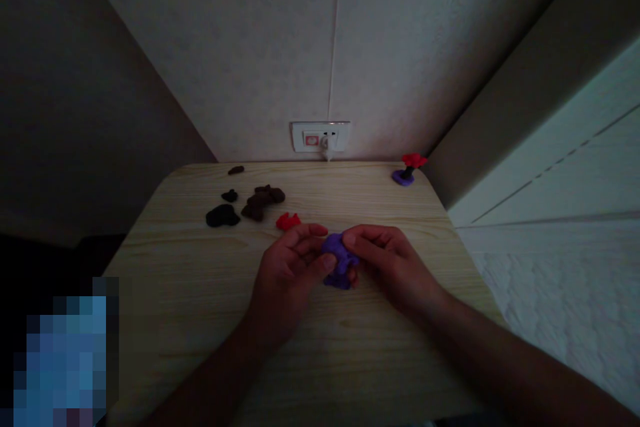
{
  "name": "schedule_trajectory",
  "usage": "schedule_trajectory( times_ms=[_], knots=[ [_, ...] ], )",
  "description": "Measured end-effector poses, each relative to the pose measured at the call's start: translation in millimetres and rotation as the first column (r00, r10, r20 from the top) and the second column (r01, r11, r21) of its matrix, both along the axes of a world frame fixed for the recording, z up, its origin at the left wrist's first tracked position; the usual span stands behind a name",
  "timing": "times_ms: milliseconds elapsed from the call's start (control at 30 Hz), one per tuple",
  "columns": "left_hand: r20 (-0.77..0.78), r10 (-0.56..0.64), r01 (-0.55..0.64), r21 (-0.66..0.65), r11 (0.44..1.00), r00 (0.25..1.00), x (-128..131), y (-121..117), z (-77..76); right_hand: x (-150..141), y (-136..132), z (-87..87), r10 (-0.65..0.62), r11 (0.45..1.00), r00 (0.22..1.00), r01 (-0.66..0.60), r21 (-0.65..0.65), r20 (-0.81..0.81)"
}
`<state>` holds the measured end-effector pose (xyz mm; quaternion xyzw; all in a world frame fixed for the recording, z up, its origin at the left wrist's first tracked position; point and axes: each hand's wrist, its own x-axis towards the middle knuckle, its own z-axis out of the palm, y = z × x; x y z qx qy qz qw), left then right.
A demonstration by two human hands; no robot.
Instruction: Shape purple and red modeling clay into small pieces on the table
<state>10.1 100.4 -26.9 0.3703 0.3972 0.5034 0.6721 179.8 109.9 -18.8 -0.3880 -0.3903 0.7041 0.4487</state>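
Fingers, head view: left hand (285,273) grasping purple lump (334,249) from left, thumb against it; right hand (395,267) pinching same lump from right. Lump between hands, over wooden tabletop (300,367). Red piece (289,221) just beyond left fingers. Farther left, brown lumps (263,201), black pieces (223,215). Red-topped figure (409,171) near far right corner. Socket plate (297,138) on wall (260,53).

The single view looks forward and down from the person's head, above the near side of the worktop (345,193), facing the wall (240,47) behind it.
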Motion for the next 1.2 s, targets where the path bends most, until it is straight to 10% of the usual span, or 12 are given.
schedule_trajectory(
  times_ms=[633, 1200],
  knots=[
    [-0.187, 0.144, -0.126, 0.105, 0.986, 0.972, -0.6, 6.8, -4.3, 2.8, -7.4, -7.2, -0.214, 0.915, 0.936, 0.091, 0.394, 0.279],
    [-0.4, 0.095, 0.001, 0.232, 0.973, 0.911, -3.1, 1.1, 4.0, -4.6, -11.9, -4.8, -0.185, 0.962, 0.941, 0.114, 0.247, 0.284]
  ],
)
